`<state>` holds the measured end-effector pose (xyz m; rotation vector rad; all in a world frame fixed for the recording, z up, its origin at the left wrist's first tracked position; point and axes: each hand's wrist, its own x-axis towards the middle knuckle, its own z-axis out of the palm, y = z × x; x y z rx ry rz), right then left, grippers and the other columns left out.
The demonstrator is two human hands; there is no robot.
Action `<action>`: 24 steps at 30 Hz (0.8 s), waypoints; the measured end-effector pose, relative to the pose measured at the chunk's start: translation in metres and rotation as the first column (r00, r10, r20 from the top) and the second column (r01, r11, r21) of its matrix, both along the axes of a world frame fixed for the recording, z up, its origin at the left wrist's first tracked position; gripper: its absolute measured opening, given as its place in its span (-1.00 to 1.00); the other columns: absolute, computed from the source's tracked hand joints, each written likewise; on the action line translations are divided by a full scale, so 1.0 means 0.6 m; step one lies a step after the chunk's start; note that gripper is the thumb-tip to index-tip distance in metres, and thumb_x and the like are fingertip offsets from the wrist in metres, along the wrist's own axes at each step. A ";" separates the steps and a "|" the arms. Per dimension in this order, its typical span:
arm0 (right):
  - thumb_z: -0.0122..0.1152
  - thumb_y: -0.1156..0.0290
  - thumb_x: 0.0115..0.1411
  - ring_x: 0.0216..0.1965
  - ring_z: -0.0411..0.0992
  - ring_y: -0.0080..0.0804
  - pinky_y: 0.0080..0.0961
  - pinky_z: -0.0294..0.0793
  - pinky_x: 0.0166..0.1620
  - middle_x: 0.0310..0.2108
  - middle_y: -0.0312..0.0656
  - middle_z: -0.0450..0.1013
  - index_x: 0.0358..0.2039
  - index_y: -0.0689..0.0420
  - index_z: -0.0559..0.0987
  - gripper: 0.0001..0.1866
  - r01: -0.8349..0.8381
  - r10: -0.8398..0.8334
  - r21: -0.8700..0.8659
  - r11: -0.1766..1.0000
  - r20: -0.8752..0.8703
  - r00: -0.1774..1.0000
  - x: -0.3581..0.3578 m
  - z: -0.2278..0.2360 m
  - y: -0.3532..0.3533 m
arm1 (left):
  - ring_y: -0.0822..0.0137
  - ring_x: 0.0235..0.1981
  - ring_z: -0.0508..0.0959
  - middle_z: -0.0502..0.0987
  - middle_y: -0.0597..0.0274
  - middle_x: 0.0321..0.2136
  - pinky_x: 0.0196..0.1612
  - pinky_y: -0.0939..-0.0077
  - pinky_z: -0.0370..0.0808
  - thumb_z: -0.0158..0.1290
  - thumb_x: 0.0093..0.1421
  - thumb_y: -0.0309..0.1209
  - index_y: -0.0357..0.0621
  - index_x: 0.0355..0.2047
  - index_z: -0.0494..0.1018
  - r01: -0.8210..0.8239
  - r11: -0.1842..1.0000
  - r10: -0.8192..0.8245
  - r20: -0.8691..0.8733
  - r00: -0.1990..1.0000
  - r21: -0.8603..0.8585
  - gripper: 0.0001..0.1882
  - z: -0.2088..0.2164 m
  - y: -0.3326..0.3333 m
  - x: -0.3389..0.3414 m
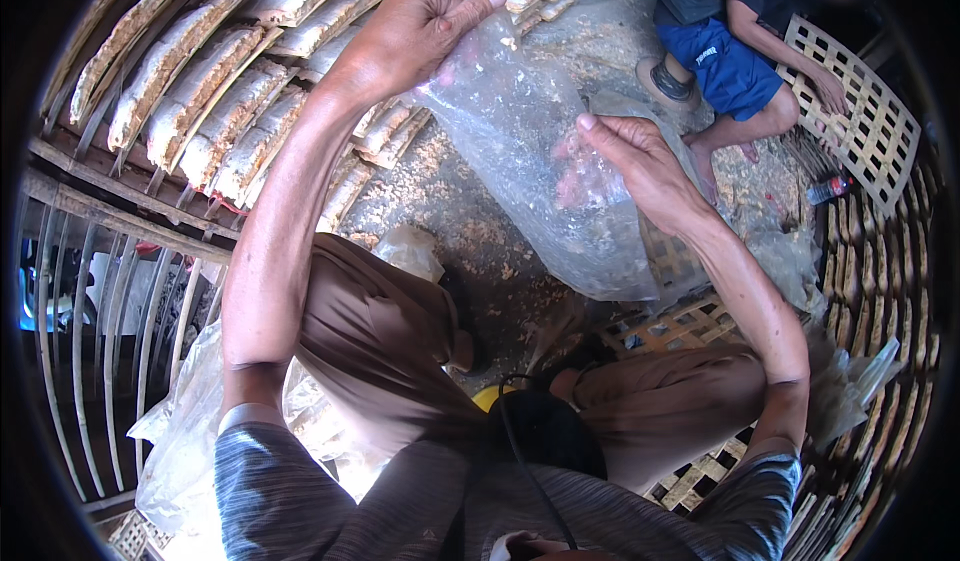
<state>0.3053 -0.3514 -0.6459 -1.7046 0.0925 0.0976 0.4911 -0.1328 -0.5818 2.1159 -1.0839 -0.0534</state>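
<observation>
A clear plastic bag (530,196), dusted with pale crumbs, is stretched between my two hands over my lap. My left hand (420,41) is raised higher and pinches the bag's upper left part, thumb pointing right. Lower and to the right, my right hand (640,166) grips the other side, its thumb in front of the plastic. The fingers of that hand show blurred through the film. Whether the plastic is one layer or two where I hold it, I cannot tell.
Rows of long, pale, crumbly slabs (210,91) lie on slatted racks at the upper left. Crumbs litter the floor (480,251). At the upper right a person in blue shorts (725,66) sits beside a woven bamboo tray (850,101). A bottle (828,190) lies nearby. More plastic (185,451) is at my left.
</observation>
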 end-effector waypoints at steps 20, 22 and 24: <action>0.36 0.40 0.38 -0.37 0.57 -0.64 -0.59 0.52 -0.30 -0.32 -0.25 0.69 -0.10 0.25 0.75 -0.80 -0.031 0.046 -0.208 0.978 0.065 0.997 -0.001 -0.001 -0.052 | 0.21 -0.22 0.76 0.75 0.09 -0.30 0.12 0.26 0.64 0.54 0.03 -0.04 -0.19 0.13 0.61 0.124 0.953 -0.136 0.022 0.991 0.276 -0.26 -0.005 0.016 0.042; 0.38 0.40 0.37 -0.37 0.57 -0.64 -0.58 0.52 -0.30 -0.33 -0.26 0.69 -0.10 0.25 0.75 -0.80 -0.152 0.157 -0.228 0.962 0.002 0.988 -0.002 -0.001 -0.069 | 0.27 -0.30 0.76 0.74 0.13 -0.40 0.10 0.29 0.64 0.55 0.03 -0.06 -0.21 0.14 0.59 0.120 0.972 -0.112 -0.050 0.992 0.204 -0.24 0.000 0.017 0.041; 0.40 0.40 0.35 -0.37 0.57 -0.64 -0.58 0.54 -0.29 -0.33 -0.25 0.69 -0.09 0.25 0.75 -0.79 -0.174 0.179 -0.222 0.959 0.002 0.984 -0.002 -0.010 -0.076 | 0.32 -0.37 0.74 0.73 0.17 -0.46 0.02 0.28 0.65 0.54 0.05 -0.05 -0.20 0.07 0.64 0.104 0.992 -0.105 0.010 0.994 0.068 -0.33 -0.003 0.023 0.048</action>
